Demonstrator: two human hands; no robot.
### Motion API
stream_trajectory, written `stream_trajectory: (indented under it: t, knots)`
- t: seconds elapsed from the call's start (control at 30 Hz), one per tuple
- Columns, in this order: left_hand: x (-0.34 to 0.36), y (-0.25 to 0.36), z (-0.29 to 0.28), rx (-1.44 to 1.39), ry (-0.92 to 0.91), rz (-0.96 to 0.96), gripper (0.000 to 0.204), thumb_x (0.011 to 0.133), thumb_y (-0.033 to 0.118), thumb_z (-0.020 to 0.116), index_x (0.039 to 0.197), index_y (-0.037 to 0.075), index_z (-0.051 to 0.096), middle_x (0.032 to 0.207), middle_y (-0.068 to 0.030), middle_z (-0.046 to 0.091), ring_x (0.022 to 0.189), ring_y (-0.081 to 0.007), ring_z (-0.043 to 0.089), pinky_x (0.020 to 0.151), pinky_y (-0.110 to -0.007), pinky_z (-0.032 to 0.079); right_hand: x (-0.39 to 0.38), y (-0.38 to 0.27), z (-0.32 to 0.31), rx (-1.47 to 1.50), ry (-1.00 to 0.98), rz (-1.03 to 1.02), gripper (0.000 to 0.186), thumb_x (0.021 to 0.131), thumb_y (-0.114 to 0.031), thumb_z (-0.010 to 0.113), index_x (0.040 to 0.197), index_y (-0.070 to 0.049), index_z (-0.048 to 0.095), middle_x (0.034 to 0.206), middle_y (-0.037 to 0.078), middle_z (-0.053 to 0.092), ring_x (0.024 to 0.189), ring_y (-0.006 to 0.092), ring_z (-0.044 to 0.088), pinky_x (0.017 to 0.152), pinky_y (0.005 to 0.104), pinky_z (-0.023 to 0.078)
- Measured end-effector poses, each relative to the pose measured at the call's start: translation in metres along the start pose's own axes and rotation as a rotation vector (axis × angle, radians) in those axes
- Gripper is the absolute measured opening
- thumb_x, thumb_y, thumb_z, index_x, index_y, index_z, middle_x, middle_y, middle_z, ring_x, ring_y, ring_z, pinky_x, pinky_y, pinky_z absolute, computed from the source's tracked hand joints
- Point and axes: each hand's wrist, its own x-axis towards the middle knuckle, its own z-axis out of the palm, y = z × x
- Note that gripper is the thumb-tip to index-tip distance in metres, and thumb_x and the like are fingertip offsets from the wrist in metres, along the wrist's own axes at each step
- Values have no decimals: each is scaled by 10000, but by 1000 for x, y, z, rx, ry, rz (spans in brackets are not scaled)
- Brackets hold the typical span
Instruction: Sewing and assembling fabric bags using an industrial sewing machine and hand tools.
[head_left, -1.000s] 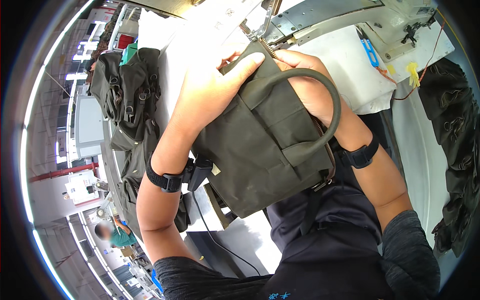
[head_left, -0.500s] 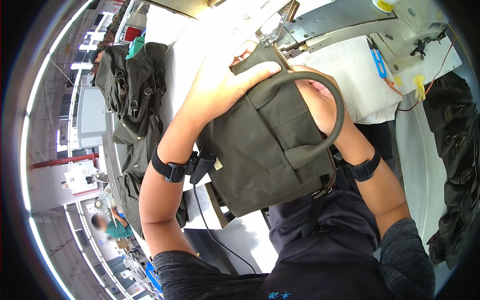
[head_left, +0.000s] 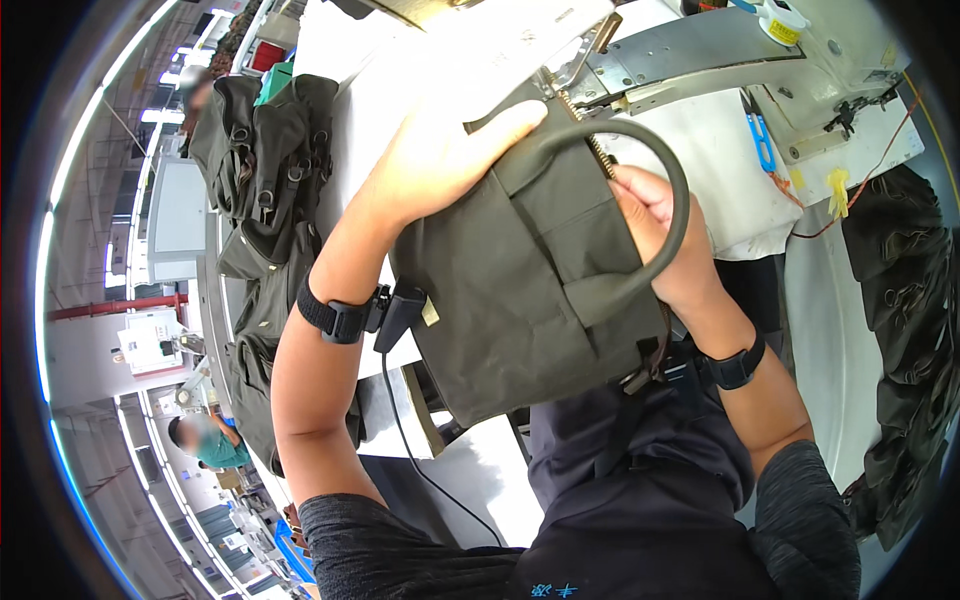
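both hands are closed on an olive-green bag (head_left: 530, 300), which is held up over the lap just in front of the sewing machine (head_left: 700, 50). the left hand (head_left: 440, 160) is laid flat across the bag's upper left corner, thumb stretched along the top edge, while the right hand (head_left: 655, 215) is curled around the bag's right edge, passed through the loop of the rounded handle (head_left: 670, 190). a strip of zipper teeth (head_left: 590, 140) is seen at the top edge of the bag, pinched close to the machine's metal arm. for the work in hand to go well, it is judged that the top edge should be kept taut between the two grips, the handle loop kept off the seam line, and the fabric fed level rather than twisted. both wrists are banded in black and bent inward, forearms raised from below the bag. left of the bag, a pile of dark bags (head_left: 265, 150) is stacked on the white table (head_left: 360, 90); right of it, blue scissors (head_left: 762, 140) lie beside the machine.
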Motion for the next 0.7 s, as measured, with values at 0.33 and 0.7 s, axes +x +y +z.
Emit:
stream_trajectory:
  t: [0.33, 0.7]
  knots:
    - [13, -32, -3, 8, 129, 268, 337, 1015, 165, 629, 1296, -20, 652, 1297, -171, 663, 1213, -245, 616, 1071, -360, 464, 21, -6, 2, 18, -1, 6, 239, 1068, -131, 570, 1157, 56, 690, 870, -42, 637, 755, 11, 512, 643, 197, 425]
    - [52, -36, -26, -655, -123, -359, 233, 886, 74, 767, 1113, 26, 754, 1070, -54, 754, 942, -124, 668, 802, -240, 525, -17, -21, -54, -308, -190, 229, 277, 1051, -144, 574, 1215, 51, 684, 914, 3, 701, 746, 29, 591, 630, 199, 451]
